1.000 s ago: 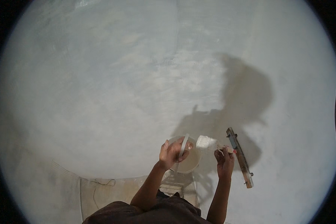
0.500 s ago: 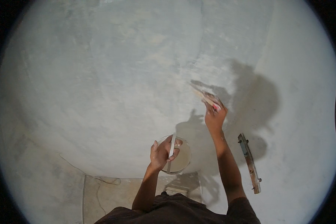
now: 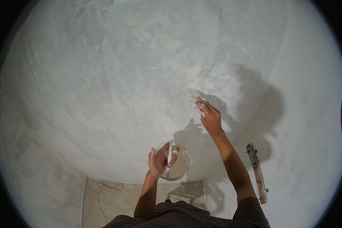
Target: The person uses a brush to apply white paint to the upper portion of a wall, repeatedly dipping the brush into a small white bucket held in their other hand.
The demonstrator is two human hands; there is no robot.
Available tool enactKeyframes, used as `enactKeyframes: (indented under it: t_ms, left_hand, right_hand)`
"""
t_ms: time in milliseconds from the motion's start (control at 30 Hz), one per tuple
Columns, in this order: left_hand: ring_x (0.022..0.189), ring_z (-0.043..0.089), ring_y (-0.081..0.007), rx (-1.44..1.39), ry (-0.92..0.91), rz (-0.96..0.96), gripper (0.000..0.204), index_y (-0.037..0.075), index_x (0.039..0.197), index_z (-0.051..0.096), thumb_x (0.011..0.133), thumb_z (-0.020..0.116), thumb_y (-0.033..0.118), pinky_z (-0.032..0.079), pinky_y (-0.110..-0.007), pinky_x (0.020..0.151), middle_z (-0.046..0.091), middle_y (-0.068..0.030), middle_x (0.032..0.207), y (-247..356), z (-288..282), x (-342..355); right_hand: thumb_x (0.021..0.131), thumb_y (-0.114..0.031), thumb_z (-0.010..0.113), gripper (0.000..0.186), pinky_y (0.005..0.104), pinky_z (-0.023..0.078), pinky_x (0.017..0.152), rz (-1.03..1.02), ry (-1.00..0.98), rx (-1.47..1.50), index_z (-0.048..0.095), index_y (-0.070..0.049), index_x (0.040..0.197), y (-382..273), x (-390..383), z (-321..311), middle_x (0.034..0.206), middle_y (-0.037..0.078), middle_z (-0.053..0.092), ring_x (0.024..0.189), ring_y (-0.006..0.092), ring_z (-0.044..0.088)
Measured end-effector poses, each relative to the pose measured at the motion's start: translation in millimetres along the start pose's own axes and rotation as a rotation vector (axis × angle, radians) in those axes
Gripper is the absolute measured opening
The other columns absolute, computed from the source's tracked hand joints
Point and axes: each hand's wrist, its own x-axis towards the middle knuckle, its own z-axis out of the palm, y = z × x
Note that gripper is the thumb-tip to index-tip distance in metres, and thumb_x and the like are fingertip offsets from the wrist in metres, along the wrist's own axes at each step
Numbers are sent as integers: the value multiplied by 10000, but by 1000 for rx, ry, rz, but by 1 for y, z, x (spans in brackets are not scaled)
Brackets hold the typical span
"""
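My right hand (image 3: 210,116) is closed round a flat, pale tool (image 3: 194,94) with a broad end, possibly a brush or a putty knife. Its tip meets or nearly meets the grey-white wall (image 3: 140,68), just below a cream-coloured smear (image 3: 193,72). Whitish residue covers my right fingers. Lower down, my left hand (image 3: 160,161) holds a round bucket (image 3: 183,167). Its fingers curl round the white strip handle across the bucket's top, while the thumb stands apart. Pale, beige stuff shows inside the bucket.
On the right a narrow wooden bar with metal fittings (image 3: 257,173) is fixed to or leans against the wall. A thin wire (image 3: 102,184) trails at lower left. Beneath me are a beige surface (image 3: 125,197) and a pale block-like object (image 3: 179,197). My shadow falls on the wall.
My right hand has moved slightly left and down, and the tool has turned so its broad end faces the wall. The left hand and bucket sit slightly further left in view.
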Motion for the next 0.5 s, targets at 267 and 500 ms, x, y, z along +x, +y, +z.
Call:
enactKeyframes:
  t_ms: [267, 500]
  left_hand:
    - [508, 388, -89, 12, 17, -18, 1158, -115, 1320, 414, 780, 262, 899, 286, -222, 427, 523, -71, 977, -6, -13, 5]
    - [531, 390, -98, -50, 1, -42, 1089, -89, 1278, 426, 816, 245, 881, 282, -236, 478, 534, -51, 974, -17, -20, 8]
  right_hand:
    - [854, 11, 623, 196, 335, 573, 723, 56, -19, 61, 691, -27, 1034, -6, 118, -12, 1055, 123, 705, 849, 277, 714]
    - [773, -47, 704, 277, 353, 587, 765, -294, 50, -214, 680, -73, 1048, -2, 94, 0, 1237, 74, 634, 1005, 234, 684]
